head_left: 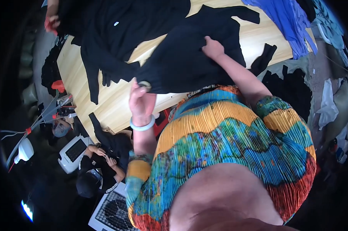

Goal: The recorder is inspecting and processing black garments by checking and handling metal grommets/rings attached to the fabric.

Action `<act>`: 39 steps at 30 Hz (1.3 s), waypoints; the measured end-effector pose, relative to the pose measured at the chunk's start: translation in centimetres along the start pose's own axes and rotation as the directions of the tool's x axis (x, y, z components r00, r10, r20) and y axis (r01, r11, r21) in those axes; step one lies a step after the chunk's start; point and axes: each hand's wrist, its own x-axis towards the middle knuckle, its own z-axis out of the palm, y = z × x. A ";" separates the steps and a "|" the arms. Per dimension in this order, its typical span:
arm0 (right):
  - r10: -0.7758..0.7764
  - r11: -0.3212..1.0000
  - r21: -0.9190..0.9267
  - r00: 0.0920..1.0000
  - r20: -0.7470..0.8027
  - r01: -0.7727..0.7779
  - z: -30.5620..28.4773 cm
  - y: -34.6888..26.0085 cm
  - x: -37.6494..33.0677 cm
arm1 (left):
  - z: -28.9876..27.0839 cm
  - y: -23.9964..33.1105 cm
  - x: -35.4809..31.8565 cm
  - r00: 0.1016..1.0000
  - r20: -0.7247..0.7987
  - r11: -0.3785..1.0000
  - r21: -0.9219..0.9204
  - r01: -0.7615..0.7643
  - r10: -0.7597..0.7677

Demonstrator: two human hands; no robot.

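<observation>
Head view, looking down over a bright pleated top onto a pale wooden worktop (85,81).

We see the left hand (141,101), a pale bangle (142,125) on its wrist, with fingers closed on the near hem of a black garment (189,54) at frame centre. The right hand (212,48) lies knuckles-up on the same cloth further up; fingers curled, pressing or pinching the fabric, we cannot tell which.

The garment is spread mostly flat across the worktop, one sleeve reaching toward the upper right. We judge the laying-out partly done: the body is open, but the near edge is bunched at the left hand and hangs over the worktop's edge.

Around it:
- a second black garment (116,34), upper left, overlapping the first;
- blue cloth (285,19), upper right corner;
- a small black piece (263,57) right of the right forearm;
- another person's hand (50,21) at the far upper left;
- a seated person (104,154) lower left, below the worktop, beside a white machine (72,154).

The overlapping garment crowds the left side.
</observation>
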 end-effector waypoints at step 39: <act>-0.724 0.668 0.085 0.619 0.304 0.740 6.6 -1.3 -6.5 | -14.2 -9.0 2.9 0.871 -0.069 -0.114 0.983 0.142 0.486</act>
